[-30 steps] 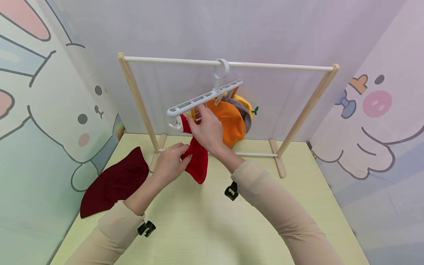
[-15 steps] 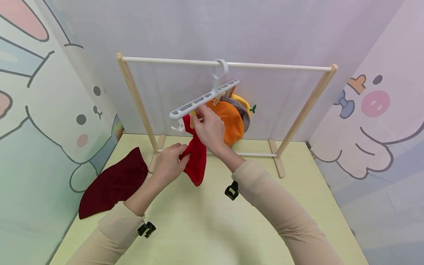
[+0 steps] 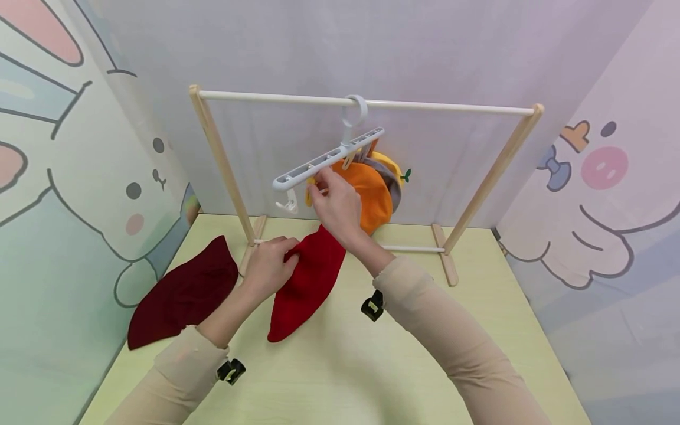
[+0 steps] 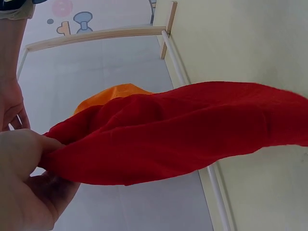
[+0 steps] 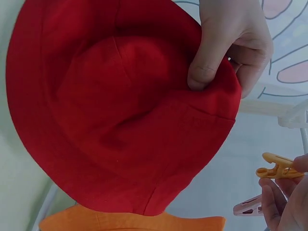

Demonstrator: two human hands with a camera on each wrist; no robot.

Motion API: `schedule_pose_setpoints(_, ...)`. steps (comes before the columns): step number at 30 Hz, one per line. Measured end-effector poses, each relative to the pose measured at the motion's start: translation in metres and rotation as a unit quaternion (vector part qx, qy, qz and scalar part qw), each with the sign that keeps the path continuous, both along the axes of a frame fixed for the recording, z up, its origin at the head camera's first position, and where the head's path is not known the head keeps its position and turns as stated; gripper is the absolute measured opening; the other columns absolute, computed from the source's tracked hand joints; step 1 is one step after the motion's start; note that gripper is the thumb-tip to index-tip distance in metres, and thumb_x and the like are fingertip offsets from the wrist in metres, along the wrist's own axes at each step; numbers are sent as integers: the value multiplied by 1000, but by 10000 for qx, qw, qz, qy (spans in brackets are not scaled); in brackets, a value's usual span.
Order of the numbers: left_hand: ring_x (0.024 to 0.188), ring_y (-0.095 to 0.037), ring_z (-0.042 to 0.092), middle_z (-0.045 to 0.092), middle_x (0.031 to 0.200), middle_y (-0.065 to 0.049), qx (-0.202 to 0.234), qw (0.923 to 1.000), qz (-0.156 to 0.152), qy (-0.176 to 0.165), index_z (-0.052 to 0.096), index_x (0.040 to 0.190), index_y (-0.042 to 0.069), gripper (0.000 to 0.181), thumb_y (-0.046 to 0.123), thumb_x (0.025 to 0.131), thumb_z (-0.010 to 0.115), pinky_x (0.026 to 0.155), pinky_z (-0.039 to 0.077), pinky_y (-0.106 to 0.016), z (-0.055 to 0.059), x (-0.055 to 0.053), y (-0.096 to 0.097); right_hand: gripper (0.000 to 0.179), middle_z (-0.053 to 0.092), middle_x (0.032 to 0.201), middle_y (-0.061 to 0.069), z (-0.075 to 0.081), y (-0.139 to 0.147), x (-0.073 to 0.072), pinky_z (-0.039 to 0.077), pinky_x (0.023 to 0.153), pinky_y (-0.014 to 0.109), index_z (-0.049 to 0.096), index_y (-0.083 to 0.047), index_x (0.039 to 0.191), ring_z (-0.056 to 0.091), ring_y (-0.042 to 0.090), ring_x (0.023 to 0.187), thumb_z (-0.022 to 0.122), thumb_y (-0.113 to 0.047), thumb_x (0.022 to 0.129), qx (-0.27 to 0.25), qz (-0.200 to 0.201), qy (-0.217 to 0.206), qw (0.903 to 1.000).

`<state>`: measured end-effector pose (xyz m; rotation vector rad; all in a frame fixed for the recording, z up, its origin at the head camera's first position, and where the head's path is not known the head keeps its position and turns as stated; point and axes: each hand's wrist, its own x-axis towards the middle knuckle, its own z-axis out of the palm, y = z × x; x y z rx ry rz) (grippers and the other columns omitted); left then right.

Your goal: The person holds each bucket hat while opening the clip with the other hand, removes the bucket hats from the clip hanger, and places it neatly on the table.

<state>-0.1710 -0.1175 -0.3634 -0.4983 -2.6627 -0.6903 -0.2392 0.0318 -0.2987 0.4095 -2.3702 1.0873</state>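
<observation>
A maroon hat [image 3: 183, 295] lies on the counter [image 3: 329, 378]. Next, the left hand [image 3: 270, 265] keeps a pinching grip on the red hat [image 3: 310, 280] by its brim, below the hanger [image 3: 329, 157]. The right hand [image 3: 337, 203] grips a yellow clip [image 5: 277, 172], mostly hidden in the head view, plain from the right wrist. An orange hat [image 3: 373, 198] hangs partly covered.

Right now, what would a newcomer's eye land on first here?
Probably the bright red hat, pinched at its edge by the left hand at the centre of the head view. Just above it, the right hand pinches a yellow clip under the near part of the pale hanger. Then come the orange hat hanging behind that hand and the dark red cloth lying at the table's left.
</observation>
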Motion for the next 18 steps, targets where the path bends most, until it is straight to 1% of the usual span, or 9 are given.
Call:
schedule_pose_setpoints(7, 64, -20, 61, 67, 81, -10, -80, 9998, 128, -118, 70, 95, 6, 15, 7, 81, 65, 56, 52, -32, -1, -1, -6, 9, 68, 88, -3, 1, 0, 1, 45, 64, 27, 60, -16, 92, 62, 10, 76, 59, -24, 88, -38, 60, -55, 10000)
schedule_pose_setpoints(14, 64, -21, 61, 67, 81, -11, -69, 9999, 86, -98, 70, 94, 5, 15, 5, 80, 65, 56, 51, -33, -3, -2, -12, 13, 67, 90, -5, 2, 0, 4, 47, 65, 26, 58, -17, 93, 63, 7, 76, 63, -27, 86, 100, 155, -88, 9998)
schedule_pose_setpoints(18, 65, -21, 60, 67, 80, -10, -79, 9998, 145, -139, 70, 95, 5, 16, 5, 80, 64, 55, 50, -32, -4, -1, -16, 16, 66, 91, -5, 1, -1, 5, 47, 65, 26, 57, -17, 95, 63, 7, 76, 63, -28, 85, 144, 226, -100, 9996)
